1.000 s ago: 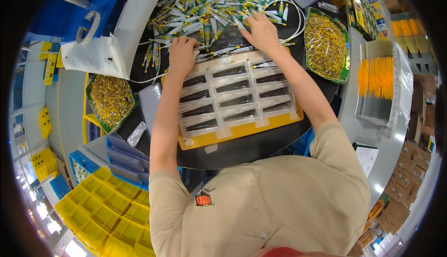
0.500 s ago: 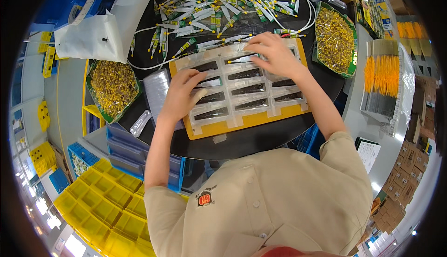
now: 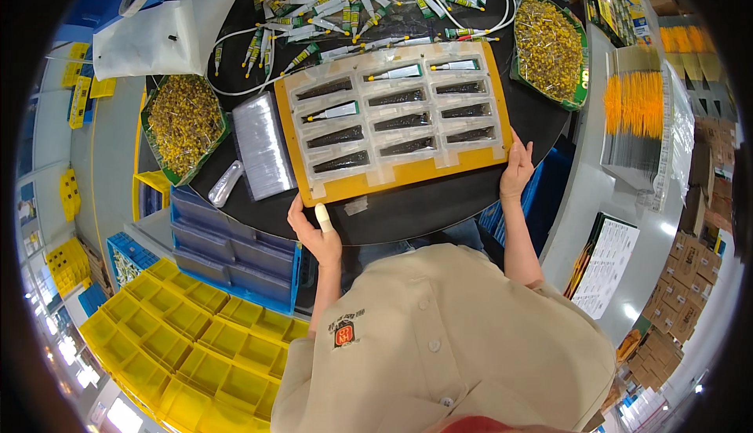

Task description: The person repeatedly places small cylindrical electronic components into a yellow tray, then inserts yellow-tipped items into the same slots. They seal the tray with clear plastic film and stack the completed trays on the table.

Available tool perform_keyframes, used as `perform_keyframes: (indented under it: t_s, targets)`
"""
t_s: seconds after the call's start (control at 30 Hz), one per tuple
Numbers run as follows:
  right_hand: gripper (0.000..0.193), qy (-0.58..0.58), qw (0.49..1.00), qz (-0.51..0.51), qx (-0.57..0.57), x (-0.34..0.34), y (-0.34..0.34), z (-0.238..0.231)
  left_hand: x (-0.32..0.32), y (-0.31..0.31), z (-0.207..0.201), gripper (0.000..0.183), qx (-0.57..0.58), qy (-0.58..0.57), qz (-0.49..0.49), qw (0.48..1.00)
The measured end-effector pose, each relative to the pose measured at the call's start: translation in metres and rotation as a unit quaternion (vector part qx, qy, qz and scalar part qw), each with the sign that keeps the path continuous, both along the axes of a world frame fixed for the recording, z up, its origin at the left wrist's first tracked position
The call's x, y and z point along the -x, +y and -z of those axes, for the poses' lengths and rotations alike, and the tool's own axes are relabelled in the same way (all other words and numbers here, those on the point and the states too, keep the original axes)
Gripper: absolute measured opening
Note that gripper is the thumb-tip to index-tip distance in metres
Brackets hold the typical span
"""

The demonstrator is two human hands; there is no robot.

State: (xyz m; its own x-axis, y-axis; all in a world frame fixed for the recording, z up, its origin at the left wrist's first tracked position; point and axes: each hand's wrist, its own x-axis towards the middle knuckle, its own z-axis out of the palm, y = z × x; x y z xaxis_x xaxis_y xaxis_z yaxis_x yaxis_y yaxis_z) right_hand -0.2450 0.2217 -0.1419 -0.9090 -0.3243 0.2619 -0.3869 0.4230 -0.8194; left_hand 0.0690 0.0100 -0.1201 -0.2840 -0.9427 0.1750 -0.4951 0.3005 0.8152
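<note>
A yellow-edged tray [image 3: 427, 175] with clear plastic pockets lies slightly tilted on the black round table. Black linings show in most pockets. Small white-and-green tubes with yellow tips lie in three: one tube [image 3: 394, 72] at the top middle, another tube [image 3: 455, 65] at the top right, and a third tube [image 3: 333, 111] in the left column. My left hand [image 3: 320, 238] grips the tray's near left corner, its thumb wrapped in a pale cover. At the near right corner, my right hand [image 3: 517, 169] holds the edge, its fingers partly out of sight.
A heap of tubes [image 3: 345, 1] covers the table's far side. Bins of small yellow-tipped pieces, a left bin [image 3: 185, 127] and a right bin [image 3: 549, 45], flank the tray. Clear plastic sheets [image 3: 267, 147] and a box cutter [image 3: 227, 183] lie left. Yellow trays [image 3: 188, 331] stand lower left.
Both hands have left the pockets and come back to the tray's near corners. The tubes in the top middle and left pockets are now uncovered, and one shows at the top right.
</note>
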Motion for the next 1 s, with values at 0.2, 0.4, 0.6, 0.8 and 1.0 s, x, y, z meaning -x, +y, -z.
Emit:
perform_keyframes:
  t_s: [0.2, 0.4, 0.6, 0.8, 1.0]
  targets:
    - [0.034, -0.005, 1.0, -0.003, 0.008, -0.001, 0.009, 0.0, -0.008, 0.0, -0.002, 0.039, 0.003, 0.016, 0.022, 1.0]
    - [0.021, 0.076, 0.994, 0.079, 0.01, 0.014, -0.038, -0.047, -0.002, -0.021, -0.049, 0.034, 0.083, 0.008, -0.054, 0.995]
    - [0.017, 0.129, 0.932, -0.336, -0.047, 0.077, -0.239, -0.069, 0.129, -0.197, -0.059, 0.024, 0.276, -0.04, 0.129, 0.952]
    - [0.032, 0.037, 0.779, -0.516, -0.355, 0.099, -0.324, -0.065, 0.198, -0.27, -0.032, 0.022, 0.1, -0.374, 0.288, 0.876]
    - [0.017, -0.089, 0.893, -0.439, -0.047, 0.075, -0.217, -0.102, 0.14, -0.217, -0.067, 0.021, 0.08, -0.043, 0.265, 0.96]
